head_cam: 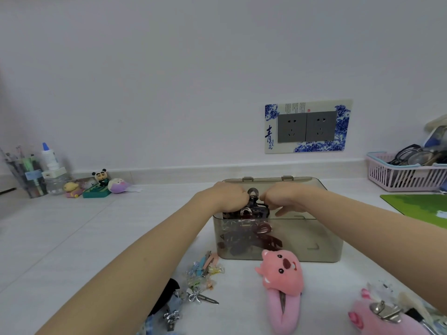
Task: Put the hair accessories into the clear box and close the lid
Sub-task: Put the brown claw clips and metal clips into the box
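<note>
**Two hands over the open clear box**

The clear box [302, 238] stands in the middle of the table [96, 226], nearer the back edge. It is smooth, see-through, smoky plastic with rounded corners. Its lid [273, 181] stands open at the back, held by two small hinges. Inside, on the left side, lies a pile of dark brown and black claw clips [246, 240].

Both arms reach forward, long and straight, and meet over the box. The left hand [229, 197] and the right hand [287, 198] sit side by side with fingers curled down. Together they grip a bunch of dark clips [254, 206] at the box's top rim. One clip has a round silver metal ring.

In front of the box, near the front edge, more hair things lie on the table. One soft pink plush clip [283, 281] has a funny animal face and a long body. A second pink plush clip [382, 315] lies toward the front right corner, with its shiny metal clasp up. To the left is a heap of small colourful clips [203, 274], thin and shiny; I cannot count them.

At the back left corner are small toys [96, 184] and a pen cup [26, 175]. At the back right is a pink plastic basket [399, 175] with slots in its sides.
</note>
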{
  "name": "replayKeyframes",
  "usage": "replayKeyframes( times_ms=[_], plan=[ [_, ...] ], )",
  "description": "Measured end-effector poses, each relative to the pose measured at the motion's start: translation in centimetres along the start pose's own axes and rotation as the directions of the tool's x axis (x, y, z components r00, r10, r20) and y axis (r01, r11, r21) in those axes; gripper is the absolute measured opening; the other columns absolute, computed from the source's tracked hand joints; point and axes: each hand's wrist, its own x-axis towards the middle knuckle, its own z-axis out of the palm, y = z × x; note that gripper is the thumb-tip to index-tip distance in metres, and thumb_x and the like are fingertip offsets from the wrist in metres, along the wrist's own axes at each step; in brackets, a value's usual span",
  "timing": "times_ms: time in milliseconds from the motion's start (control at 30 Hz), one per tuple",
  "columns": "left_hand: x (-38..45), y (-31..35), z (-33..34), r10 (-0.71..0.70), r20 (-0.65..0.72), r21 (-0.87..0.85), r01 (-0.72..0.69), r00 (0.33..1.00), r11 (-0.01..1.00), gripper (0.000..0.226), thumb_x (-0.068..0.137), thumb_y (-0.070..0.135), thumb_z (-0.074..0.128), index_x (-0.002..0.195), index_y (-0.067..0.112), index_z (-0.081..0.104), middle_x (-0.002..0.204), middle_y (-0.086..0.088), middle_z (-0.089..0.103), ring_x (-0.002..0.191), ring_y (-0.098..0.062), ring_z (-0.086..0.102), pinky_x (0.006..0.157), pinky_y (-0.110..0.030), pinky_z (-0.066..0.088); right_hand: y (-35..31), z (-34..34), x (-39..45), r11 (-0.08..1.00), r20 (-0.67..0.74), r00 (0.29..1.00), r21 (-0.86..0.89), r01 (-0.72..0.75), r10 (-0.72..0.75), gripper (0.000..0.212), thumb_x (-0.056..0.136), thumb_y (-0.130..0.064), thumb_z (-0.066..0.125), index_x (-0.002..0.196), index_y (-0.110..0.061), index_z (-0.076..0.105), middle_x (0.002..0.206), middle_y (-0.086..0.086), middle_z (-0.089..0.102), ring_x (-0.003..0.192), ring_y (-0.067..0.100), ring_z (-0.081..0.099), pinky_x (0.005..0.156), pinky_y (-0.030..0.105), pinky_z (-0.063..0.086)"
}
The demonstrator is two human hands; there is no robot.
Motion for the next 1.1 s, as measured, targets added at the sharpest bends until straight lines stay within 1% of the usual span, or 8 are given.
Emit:
replayKeyframes(
  times_ms=[267, 400, 533, 633, 767, 900, 967, 1100],
  plan=[
    [1.0, -0.7, 0.1, -0.006, 0.015, 0.068, 0.005, 1.0, 0.998, 0.026, 0.086, 0.017, 0.028, 0.067, 0.01, 0.044, 0.103, -0.019, 0.06, 0.091, -0.031, 0.05, 0.077, -0.036, 0.037, 0.8, 0.2, 1.4, 0.996, 0.134, 0.991, -0.082, 0.036, -0.025, 0.046, 0.082, 0.009, 0.036, 0.124, -0.003, 0.052, 0.142, 0.009, 0.042, 0.131, 0.024, 0.036, 0.108, 0.032, 0.036],
    [1.0, -0.8, 0.3, -0.042, -0.05, 0.015, 0.043, 0.998, 0.999, 0.029, 0.09, 0.008, 0.03, 0.094, 0.003, 0.059, 0.107, -0.017, 0.061, 0.101, -0.033, 0.053, 0.081, -0.038, 0.037, 0.6, -0.2, 0.6, 0.999, 0.174, 0.985, 0.036, 0.005, -0.012, 0.053, 0.082, 0.011, 0.028, 0.13, -0.003, 0.046, 0.149, 0.011, 0.033, 0.137, 0.021, 0.03, 0.109, 0.028, 0.033],
    [1.1, -1.0, 0.4, -0.056, -0.051, -0.023, 0.055, 0.997, 0.998, 0.03, 0.092, 0.012, 0.03, 0.093, 0.004, 0.06, 0.107, -0.015, 0.062, 0.102, -0.03, 0.053, 0.093, -0.04, 0.039, 1.2, 0.0, 1.1, 0.994, 0.22, 0.974, 0.111, 0.02, -0.045, 0.059, 0.076, 0.012, 0.026, 0.127, -0.005, 0.052, 0.144, 0.013, 0.041, 0.111, 0.01, 0.04, 0.109, 0.029, 0.033],
    [0.9, -1.2, 0.5, -0.084, -0.068, -0.079, 0.079, 0.994, 0.994, 0.034, 0.091, 0.011, 0.031, 0.098, 0.003, 0.064, 0.108, -0.014, 0.063, 0.103, -0.031, 0.054, 0.096, -0.042, 0.04, 1.4, 0.0, 1.1, 0.996, 0.186, 0.982, 0.083, 0.028, -0.043, 0.06, 0.076, 0.01, 0.028, 0.126, -0.012, 0.054, 0.14, 0.005, 0.047, 0.121, 0.012, 0.041, 0.102, 0.028, 0.037],
    [0.7, -1.6, 0.6, -0.086, -0.111, -0.143, 0.07, 0.99, 0.987, 0.025, 0.088, 0.02, 0.035, 0.078, 0.011, 0.056, 0.106, -0.018, 0.066, 0.102, -0.034, 0.056, 0.084, -0.036, 0.037, 1.0, -0.2, 0.5, 0.998, 0.115, 0.992, 0.009, 0.055, -0.055, 0.055, 0.085, 0.007, 0.03, 0.135, -0.012, 0.046, 0.147, 0.002, 0.038, 0.132, 0.017, 0.037, 0.097, 0.03, 0.04],
    [-1.4, -1.2, 0.0, -0.047, -0.148, -0.225, 0.013, 0.988, 0.974, 0.039, 0.093, 0.02, 0.032, 0.104, 0.02, 0.069, 0.122, -0.005, 0.064, 0.117, -0.025, 0.052, 0.103, -0.037, 0.033, -0.2, -0.9, -1.5, 0.992, -0.036, 0.993, -0.071, 0.108, -0.111, 0.042, 0.09, -0.001, 0.039, 0.13, -0.006, 0.051, 0.142, 0.006, 0.045, 0.128, 0.023, 0.043, 0.104, 0.035, 0.042],
    [-3.1, -0.8, -0.3, -0.03, -0.203, -0.281, -0.029, 0.979, 0.959, 0.041, 0.093, 0.021, 0.031, 0.112, 0.023, 0.067, 0.123, -0.002, 0.064, 0.122, -0.023, 0.048, 0.108, -0.037, 0.03, -0.7, -1.1, -3.5, 0.965, -0.108, 0.97, -0.175, 0.197, -0.218, 0.039, 0.09, -0.007, 0.041, 0.127, -0.009, 0.055, 0.139, 0.004, 0.051, 0.128, 0.022, 0.045, 0.105, 0.03, 0.037],
    [-7.7, 0.1, 0.0, 0.003, -0.328, -0.347, -0.123, 0.945, 0.93, 0.046, 0.083, 0.03, 0.028, 0.111, 0.029, 0.066, 0.115, 0.002, 0.067, 0.124, -0.022, 0.041, 0.114, -0.042, 0.025, 0.0, -0.4, -8.7, 0.874, -0.285, 0.842, -0.314, 0.37, -0.459, 0.033, 0.091, -0.017, 0.045, 0.118, -0.024, 0.062, 0.125, -0.009, 0.061, 0.109, 0.009, 0.052, 0.082, 0.013, 0.032]
  ],
)
